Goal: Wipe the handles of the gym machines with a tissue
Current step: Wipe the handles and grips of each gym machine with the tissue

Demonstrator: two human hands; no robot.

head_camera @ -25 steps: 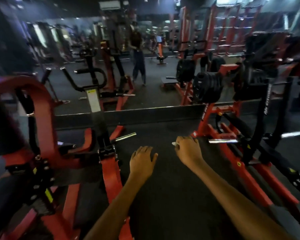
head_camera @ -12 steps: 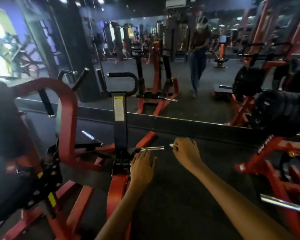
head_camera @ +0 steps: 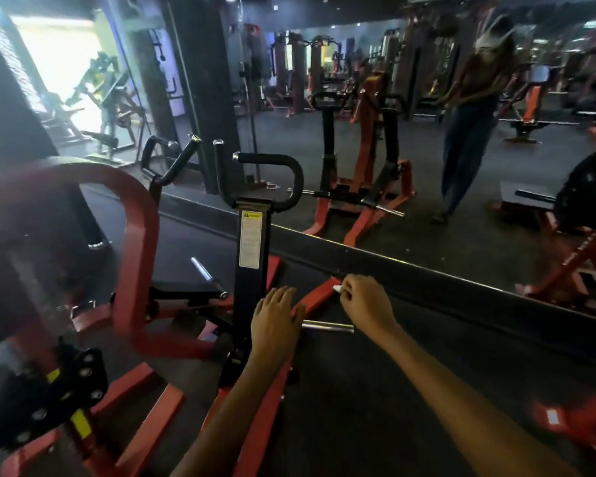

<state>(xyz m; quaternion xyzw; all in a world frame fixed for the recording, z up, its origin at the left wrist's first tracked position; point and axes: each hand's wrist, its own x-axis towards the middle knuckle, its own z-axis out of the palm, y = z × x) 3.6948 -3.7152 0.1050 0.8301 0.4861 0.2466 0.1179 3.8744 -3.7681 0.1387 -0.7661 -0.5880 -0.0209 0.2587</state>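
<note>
L hand point(head_camera: 276, 320) fwd, back up, fingers straight & together, holding nothing, R hand point(head_camera: 367, 299) fwd, fingers curled in closed grip pinching white tissue point(head_camera: 338, 288), both forearms bare, extended, R arm higher

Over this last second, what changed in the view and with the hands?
The view swung left: the black upright with curved handles came from the left to in front of the hands, and the plate-loaded red machine left the right side. Nothing was taken hold of or let go. The right hand still pinches the white tissue; the left hand stays open, held forward.
</note>
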